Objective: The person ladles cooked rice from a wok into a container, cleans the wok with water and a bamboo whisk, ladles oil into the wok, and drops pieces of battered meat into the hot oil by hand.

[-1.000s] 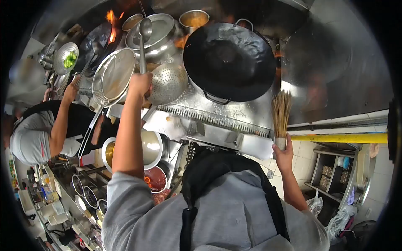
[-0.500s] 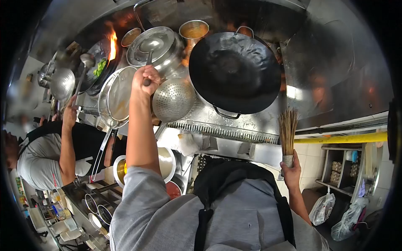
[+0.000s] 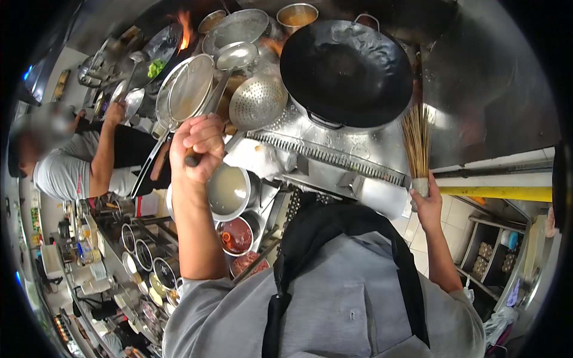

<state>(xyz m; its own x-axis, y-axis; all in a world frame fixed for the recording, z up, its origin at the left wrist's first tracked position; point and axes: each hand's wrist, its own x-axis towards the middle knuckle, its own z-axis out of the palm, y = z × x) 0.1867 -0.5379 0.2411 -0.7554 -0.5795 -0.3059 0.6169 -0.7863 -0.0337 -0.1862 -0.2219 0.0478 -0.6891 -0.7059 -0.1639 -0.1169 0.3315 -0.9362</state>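
Each of two bare hands holds one tool: the left hand (image 3: 200,146) is curled into a fist round the handle of a round-bowled metal ladle (image 3: 237,56), and the right hand (image 3: 427,197) wraps the pale bound grip of an upright brush of thin tan sticks (image 3: 416,134). One large black wok with metal loop handles (image 3: 346,74) sits on the stove between them, the brush just beside its lower right edge. One perforated round metal skimmer (image 3: 258,102) lies left of the wok, below the ladle's bowl. Below the stove stand one white-rimmed basin of cloudy liquid (image 3: 228,192) and one metal pot of red liquid (image 3: 235,234). At the left, one co-worker in a grey shirt (image 3: 77,161) stands near some bright green vegetables (image 3: 156,67). Compared with half a second ago, the left hand has drawn back toward the body, bringing the ladle's bowl nearer the skimmer; the brush is closer to the wok, and more of the red liquid shows.
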